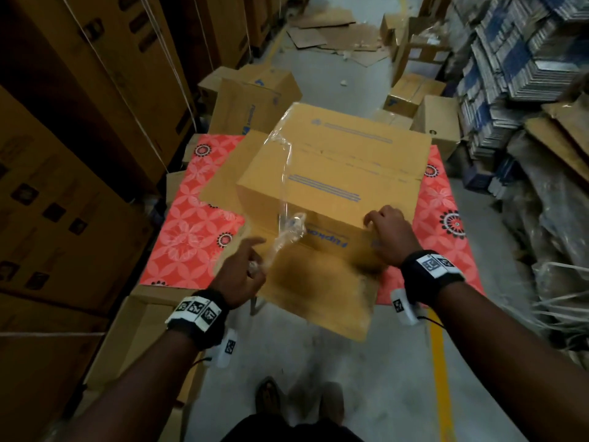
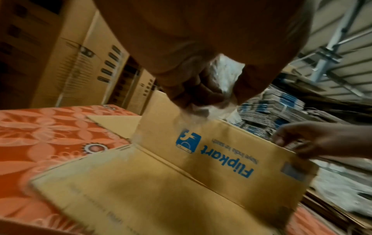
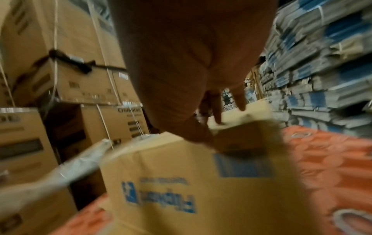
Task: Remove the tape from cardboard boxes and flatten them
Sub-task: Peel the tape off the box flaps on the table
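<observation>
— Tape (image 1: 284, 173), clear and crinkled, runs from the far top edge of the cardboard box (image 1: 334, 173) down across its top to the near side, doesn't it?

— Yes. The strip stands lifted off the box, and its lower end is bunched into a wad inside the left hand (image 1: 239, 279). In the left wrist view the fingers curl round that wad (image 2: 225, 76), gripping it.

— And the box itself?

— It sits on the counter (image 1: 188, 224), which is covered in a red sheet with a pale floral print and dark round motifs. A blue Flipkart logo shows on the near wall, upside down to the wearer. One flap (image 1: 322, 288) hangs toward the person over the counter's near edge; another lies flat to the left.

— What about the right hand (image 1: 390, 234)?

— It holds the near right top corner of the box. The right wrist view is blurred, but the fingers (image 3: 217, 111) lie over the top edge while the thumb presses the near wall, so the corner is pinched between them.

— Anything round about?

— Tall stacked cartons (image 1: 79, 122) on the left, some tied with white string. Bundles of flattened cardboard (image 1: 516, 59) piled on the right. More boxes stand beyond the counter, and loose flattened sheets (image 1: 331, 33) lie on the grey floor farther off. A yellow line (image 1: 441, 362) runs along the floor by the right arm.
</observation>
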`<action>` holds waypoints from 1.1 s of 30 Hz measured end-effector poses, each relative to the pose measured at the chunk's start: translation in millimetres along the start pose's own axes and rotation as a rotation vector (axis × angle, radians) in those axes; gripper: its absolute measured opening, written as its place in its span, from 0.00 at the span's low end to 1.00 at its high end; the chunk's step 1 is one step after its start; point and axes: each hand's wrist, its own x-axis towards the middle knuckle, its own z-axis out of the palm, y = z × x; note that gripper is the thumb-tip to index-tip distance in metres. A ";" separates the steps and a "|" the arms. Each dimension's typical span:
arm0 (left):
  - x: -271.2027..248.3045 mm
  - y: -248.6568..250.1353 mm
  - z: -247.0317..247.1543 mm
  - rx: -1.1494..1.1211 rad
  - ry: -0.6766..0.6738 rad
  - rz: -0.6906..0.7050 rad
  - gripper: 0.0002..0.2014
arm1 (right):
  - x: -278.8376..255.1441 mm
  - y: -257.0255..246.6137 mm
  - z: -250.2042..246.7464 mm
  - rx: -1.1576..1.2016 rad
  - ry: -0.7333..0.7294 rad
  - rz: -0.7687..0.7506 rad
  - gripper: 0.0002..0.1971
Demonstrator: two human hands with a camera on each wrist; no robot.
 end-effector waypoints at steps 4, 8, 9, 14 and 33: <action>15.3 19.2 25.3 0.157 -0.096 0.086 0.21 | 4.3 -39.2 4.0 0.005 0.004 0.017 0.24; 49.7 32.6 31.1 0.242 -0.021 0.233 0.18 | 12.9 -57.4 20.7 -0.004 -0.078 0.032 0.32; 58.5 35.0 30.1 0.261 -0.014 0.250 0.16 | 13.8 -57.4 24.3 -0.019 -0.078 0.048 0.34; 103.5 35.6 17.3 0.447 -0.030 0.055 0.29 | 12.9 -61.3 29.1 -0.051 -0.027 0.075 0.30; 187.5 30.7 4.1 0.577 -0.195 0.214 0.19 | 5.9 -36.9 21.7 -0.007 0.106 0.081 0.25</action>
